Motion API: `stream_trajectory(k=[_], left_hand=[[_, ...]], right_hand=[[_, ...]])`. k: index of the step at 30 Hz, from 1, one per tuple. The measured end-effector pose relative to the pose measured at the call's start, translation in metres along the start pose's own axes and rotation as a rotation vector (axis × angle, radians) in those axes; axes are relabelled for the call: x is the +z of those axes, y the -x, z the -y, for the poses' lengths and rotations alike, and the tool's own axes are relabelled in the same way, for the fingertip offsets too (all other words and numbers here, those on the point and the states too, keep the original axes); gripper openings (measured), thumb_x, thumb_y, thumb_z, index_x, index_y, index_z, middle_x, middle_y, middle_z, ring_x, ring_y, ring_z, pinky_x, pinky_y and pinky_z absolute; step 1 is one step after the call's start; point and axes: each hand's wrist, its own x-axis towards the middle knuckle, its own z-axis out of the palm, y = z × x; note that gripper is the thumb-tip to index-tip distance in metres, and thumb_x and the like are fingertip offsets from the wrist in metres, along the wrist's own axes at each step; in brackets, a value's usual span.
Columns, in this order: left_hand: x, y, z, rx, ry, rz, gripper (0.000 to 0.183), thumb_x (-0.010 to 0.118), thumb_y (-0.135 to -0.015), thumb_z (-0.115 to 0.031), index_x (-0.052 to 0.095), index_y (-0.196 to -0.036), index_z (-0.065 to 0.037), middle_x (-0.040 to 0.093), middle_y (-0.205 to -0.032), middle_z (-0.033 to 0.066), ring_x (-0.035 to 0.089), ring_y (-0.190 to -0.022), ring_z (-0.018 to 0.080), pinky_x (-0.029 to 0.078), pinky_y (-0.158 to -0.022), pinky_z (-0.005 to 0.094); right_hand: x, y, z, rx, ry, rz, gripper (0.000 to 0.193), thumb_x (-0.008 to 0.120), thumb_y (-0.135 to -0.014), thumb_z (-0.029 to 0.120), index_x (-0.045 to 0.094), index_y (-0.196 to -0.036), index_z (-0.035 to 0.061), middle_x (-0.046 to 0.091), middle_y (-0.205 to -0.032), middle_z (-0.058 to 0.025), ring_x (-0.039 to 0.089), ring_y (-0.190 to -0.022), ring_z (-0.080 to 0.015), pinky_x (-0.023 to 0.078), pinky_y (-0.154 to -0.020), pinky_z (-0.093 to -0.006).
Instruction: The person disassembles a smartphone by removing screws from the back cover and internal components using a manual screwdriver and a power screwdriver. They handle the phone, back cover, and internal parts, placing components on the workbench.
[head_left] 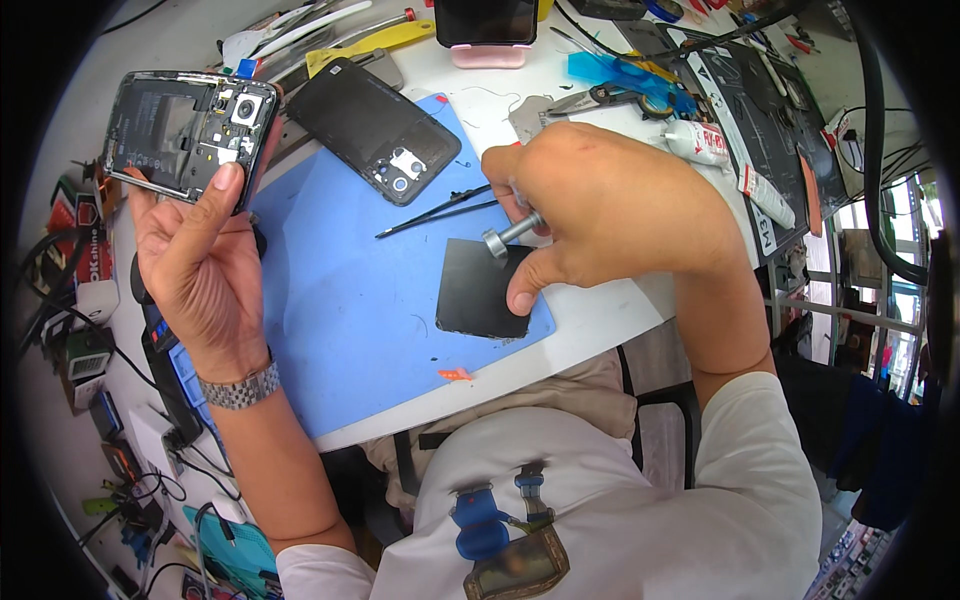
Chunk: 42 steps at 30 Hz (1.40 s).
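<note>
My left hand (205, 240) grips an opened smartphone (180, 135), its battery bay, boards and camera module exposed, above the mat's left side. Curled over the mat's right side, my right hand (590, 210) holds a silver metal rod-like tool (510, 235) with a flared round end. Below that hand lies a thin black rectangular panel (470, 295). My right thumb overlaps the panel's right edge; whether it touches, I cannot tell. Black tweezers (430, 213) lie just beyond the panel. Farther back rests a dark phone back cover (365, 125) with a camera cutout.
A blue work mat (330, 330) covers much of the white table. An orange scrap (455, 374) lies near its front edge. At the right are white tubes (697, 142) and a dark tool board (790, 140). A phone on a pink stand (490, 56) stands at the back.
</note>
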Motion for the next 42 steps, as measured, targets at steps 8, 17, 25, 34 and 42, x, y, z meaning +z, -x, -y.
stream_trajectory(k=[8,17,25,34,42], left_hand=[[0.003,0.001,0.002,-0.004,0.026,0.0,0.077,0.065,-0.091,0.016,0.028,-0.158,0.004,0.064,-0.137,0.0214,0.067,-0.126,0.0288,0.05,-0.112,0.043],[0.009,0.003,0.007,-0.058,0.009,0.063,0.078,0.064,-0.091,0.015,0.026,-0.159,0.004,0.063,-0.138,0.024,0.064,-0.13,0.0304,0.048,-0.116,0.0452],[0.024,0.009,0.006,-0.106,0.005,0.003,0.085,0.065,-0.09,0.016,0.021,-0.162,0.005,0.071,-0.121,0.0178,0.069,-0.115,0.021,0.054,-0.098,0.0302],[0.03,0.008,0.005,-0.13,-0.019,-0.036,0.085,0.066,-0.089,0.016,0.021,-0.161,0.007,0.071,-0.115,0.0175,0.071,-0.104,0.0184,0.055,-0.091,0.0275],[0.027,0.01,0.005,-0.134,-0.015,-0.022,0.084,0.067,-0.089,0.016,0.023,-0.159,0.008,0.072,-0.108,0.016,0.071,-0.099,0.0172,0.056,-0.085,0.0258]], right_hand=[[0.008,-0.015,-0.007,-0.176,-0.143,-0.165,0.041,0.094,-0.07,0.01,0.064,-0.096,-0.0002,0.071,-0.08,-0.0176,0.071,-0.08,-0.0353,0.052,-0.069,-0.0415],[0.0,-0.021,-0.01,0.078,-0.164,-0.586,0.014,0.073,-0.098,0.01,0.075,-0.105,-0.0023,0.073,-0.082,-0.0147,0.068,-0.074,-0.0132,0.052,-0.065,-0.0299],[-0.009,-0.005,-0.013,-0.275,-0.804,-0.106,0.031,0.076,-0.081,-0.015,0.067,-0.11,-0.0062,0.066,-0.104,-0.0089,0.068,-0.087,-0.0176,0.059,-0.075,-0.0298],[-0.006,-0.005,-0.01,-0.269,-0.443,-0.056,0.033,0.075,-0.081,-0.012,0.055,-0.102,0.0025,0.071,-0.091,-0.0113,0.074,-0.084,-0.0204,0.06,-0.07,-0.033],[-0.015,-0.003,-0.005,-0.149,-0.359,0.05,0.019,0.078,-0.08,-0.003,0.066,-0.094,-0.0007,0.074,-0.081,-0.0139,0.075,-0.083,-0.0287,0.055,-0.069,-0.0394]])
